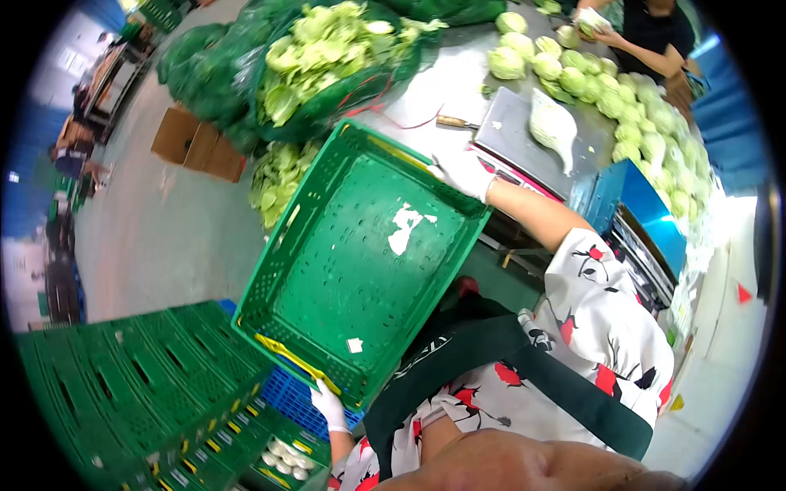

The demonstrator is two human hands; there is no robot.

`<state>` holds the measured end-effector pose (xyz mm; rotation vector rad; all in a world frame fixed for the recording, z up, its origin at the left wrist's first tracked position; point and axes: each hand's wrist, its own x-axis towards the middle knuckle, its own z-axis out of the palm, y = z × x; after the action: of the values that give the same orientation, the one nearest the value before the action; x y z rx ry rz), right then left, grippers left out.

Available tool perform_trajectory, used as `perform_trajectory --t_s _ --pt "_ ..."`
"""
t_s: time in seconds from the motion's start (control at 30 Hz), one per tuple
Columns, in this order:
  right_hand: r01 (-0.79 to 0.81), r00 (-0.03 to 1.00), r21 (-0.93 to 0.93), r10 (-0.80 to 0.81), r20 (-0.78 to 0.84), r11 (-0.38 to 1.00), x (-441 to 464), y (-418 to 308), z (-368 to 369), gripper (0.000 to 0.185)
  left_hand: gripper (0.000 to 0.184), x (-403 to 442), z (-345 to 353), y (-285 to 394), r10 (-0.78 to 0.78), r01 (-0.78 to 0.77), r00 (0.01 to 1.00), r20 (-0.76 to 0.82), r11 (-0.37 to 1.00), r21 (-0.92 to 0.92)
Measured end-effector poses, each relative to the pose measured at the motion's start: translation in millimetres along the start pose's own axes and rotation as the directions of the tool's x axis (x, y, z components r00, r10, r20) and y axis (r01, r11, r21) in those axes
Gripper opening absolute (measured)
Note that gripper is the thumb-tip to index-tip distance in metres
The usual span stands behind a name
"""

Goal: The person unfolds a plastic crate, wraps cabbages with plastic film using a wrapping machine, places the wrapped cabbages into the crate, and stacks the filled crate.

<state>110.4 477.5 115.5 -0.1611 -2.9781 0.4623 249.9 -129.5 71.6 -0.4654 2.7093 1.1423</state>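
Observation:
A large green plastic crate (pixel 352 245) is held tilted in front of me, with scraps of white paper (pixel 403 229) on its wet floor. My right hand (pixel 463 173), in a white glove, grips the crate's far rim beside the scale. At the near end, my left hand (pixel 329 407), also gloved, holds the rim by the yellow handle (pixel 295 360). The fingers of both hands are partly hidden by the crate. Just beyond my right hand, a white plastic bag (pixel 553 127) lies on the grey scale plate (pixel 512 123), next to a wooden-handled knife (pixel 456 122).
Cabbages (pixel 610 102) are heaped at the right, where a co-worker (pixel 655 41) handles one. Green bags of leaves (pixel 327 57) stand at the back. A cardboard box (pixel 199 146) is on the floor. Stacked green crates (pixel 139 376) fill the lower left.

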Motion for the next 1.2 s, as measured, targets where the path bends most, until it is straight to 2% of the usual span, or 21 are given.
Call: perform_trajectory --t_s 0.17,0.23,0.3,0.37,0.43,0.47,0.5,0.57,0.6,0.67,0.7,0.73,0.77,0.8,0.87,0.9,0.93,0.97,1.07,1.17,1.2 --pt "-0.006 1.0 -0.01 0.007 0.017 1.0 -1 11 -3 0.022 0.04 -8 -6 20 -0.055 0.053 0.991 0.119 0.998 0.013" --pt "-0.035 0.996 -0.01 0.036 0.081 0.999 -2 16 -4 0.022 0.042 4 -8 -6 -0.045 0.041 0.986 0.162 0.999 0.031" --pt "0.032 0.999 0.029 -0.032 -0.03 0.999 -9 24 2 0.022 0.047 -2 -14 15 -0.042 0.034 0.974 0.222 0.999 0.039" --pt "0.011 1.0 0.068 -0.01 -0.01 0.998 -10 25 1 0.023 0.057 7 -20 15 -0.07 0.064 0.958 0.277 0.997 0.034" --pt "-0.007 1.0 0.195 0.007 0.003 0.981 -15 36 -3 0.024 0.069 14 -16 48 0.285 -0.236 0.958 -0.022 0.83 0.506" --pt "0.014 0.999 0.182 -0.021 0.038 0.983 -16 41 -16 0.025 0.076 18 -5 78 0.244 -0.13 0.968 -0.056 0.678 0.723" --pt "0.042 0.996 0.167 -0.055 0.073 0.985 -23 49 -36 0.027 0.074 11 19 105 0.378 -0.202 0.905 -0.195 0.785 0.586" --pt "0.155 0.886 0.123 -0.083 -0.457 0.98 -30 80 -75 0.027 0.066 -2 70 200 0.668 -0.55 0.737 -0.099 0.679 0.486" --pt "0.116 0.875 0.069 -0.069 -0.48 0.991 -36 106 -111 0.026 0.063 -17 108 249 0.651 -0.621 0.759 -0.01 0.729 0.286" --pt "-0.197 0.771 0.23 0.295 -0.564 0.953 -42 163 -139 0.029 0.056 -31 191 315 0.669 -0.648 0.713 0.21 0.743 -0.168" --pt "-0.203 0.826 0.373 0.363 -0.432 0.905 -47 186 -148 0.032 0.055 -47 236 358 0.669 -0.533 0.685 0.29 0.73 -0.427" --pt "-0.226 0.867 0.508 0.409 -0.284 0.831 -56 208 -156 0.037 0.057 -60 278 390 0.735 -0.603 0.591 0.333 0.676 -0.424" --pt "-0.261 0.894 0.625 0.429 -0.131 0.735 -65 226 -163 0.042 0.061 -79 310 431 0.762 -0.527 0.519 0.388 0.642 -0.557" --pt "-0.305 0.907 0.72 0.42 0.021 0.623 -73 242 -167 0.048 0.066 -73 358 450 0.82 -0.603 0.434 0.374 0.573 -0.555" --pt "-0.211 0.959 0.87 0.269 0.095 0.446 -78 277 -130 0.054 0.08 -70 439 487 0.799 -0.625 0.439 0.41 0.6 -0.499" --pt "0.014 0.965 0.906 0.233 -0.123 0.423 -70 292 -88 0.052 0.087 -71 467 505 0.714 -0.466 0.48 0.51 0.7 -0.541" --pt "0.028 0.95 0.951 0.287 -0.121 0.308 -75 283 -87 0.051 0.085 -48 517 502 0.754 -0.546 0.453 0.475 0.656 -0.521" --pt "0.047 0.935 0.981 0.337 -0.109 0.186 -82 274 -84 0.05 0.08 -54 526 517 0.749 -0.504 0.463 0.474 0.663 -0.554" --pt "-0.022 0.865 0.989 0.499 -0.055 0.147 -100 257 -75 0.05 0.077 -58 532 526 0.698 -0.154 0.435 0.568 0.68 -0.717" --pt "-0.06 0.778 0.998 0.627 0.036 0.018 -147 251 -70 0.051 0.069 -99 502 516 0.8 -0.657 0.373 0.47 0.586 -0.475" --pt "0.016 0.742 0.999 0.669 -0.033 0.032 -173 245 -79 0.05 0.072 -123 486 520 0.777 -0.568 0.322 0.54 0.616 -0.546"
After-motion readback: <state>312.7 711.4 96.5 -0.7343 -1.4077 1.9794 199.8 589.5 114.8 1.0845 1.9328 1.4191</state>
